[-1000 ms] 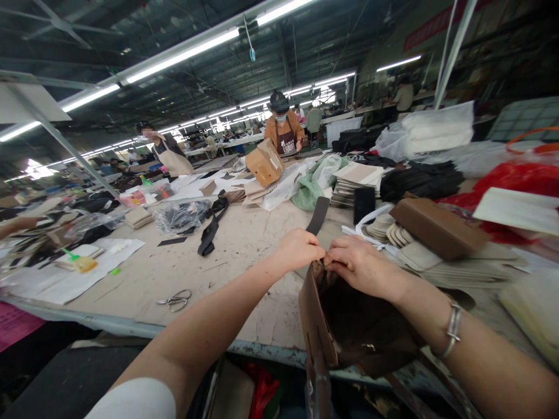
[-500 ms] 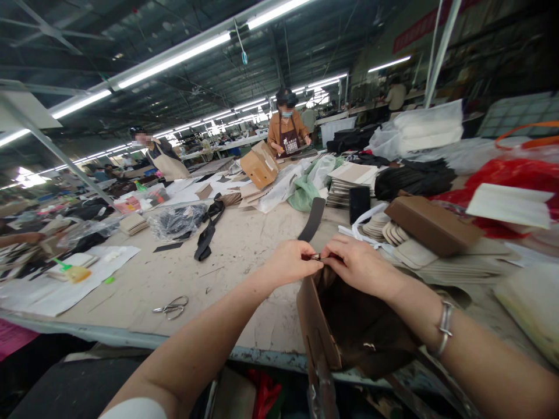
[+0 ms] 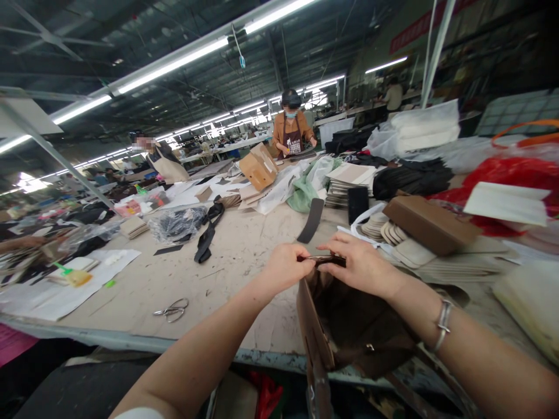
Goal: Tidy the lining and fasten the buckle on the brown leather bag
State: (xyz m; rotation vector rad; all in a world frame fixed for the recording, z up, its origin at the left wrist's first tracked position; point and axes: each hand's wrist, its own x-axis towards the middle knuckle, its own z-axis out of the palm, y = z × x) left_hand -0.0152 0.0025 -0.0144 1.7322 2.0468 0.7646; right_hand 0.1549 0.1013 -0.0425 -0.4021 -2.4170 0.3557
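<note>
A brown handbag [image 3: 315, 326] hangs at the table's front edge, its mouth toward me and its dark brown lining [image 3: 362, 317] showing. My left hand [image 3: 286, 265] is closed, thumb and forefinger pinching the far end of the bag's rim. Just beside it, my right hand [image 3: 360, 262] has the same rim between its fingers above and its thumb below. Between the two hands a short stretch of the folded edge shows. Straps of the bag hang down below the tabletop.
Scissors [image 3: 172, 311] lie left on the table [image 3: 244, 279]. A dark strip [image 3: 311, 221] lies beyond my hands. To the right are a brown box-like piece [image 3: 430, 224], stacked panels [image 3: 351, 181] and a red plastic bag [image 3: 515, 183]. A co-worker [image 3: 292, 128] stands across the table.
My right hand has slid a little to the right along the rim, its fingers straighter, exposing more edge between the hands. My left hand has shifted slightly left and keeps its pinch.
</note>
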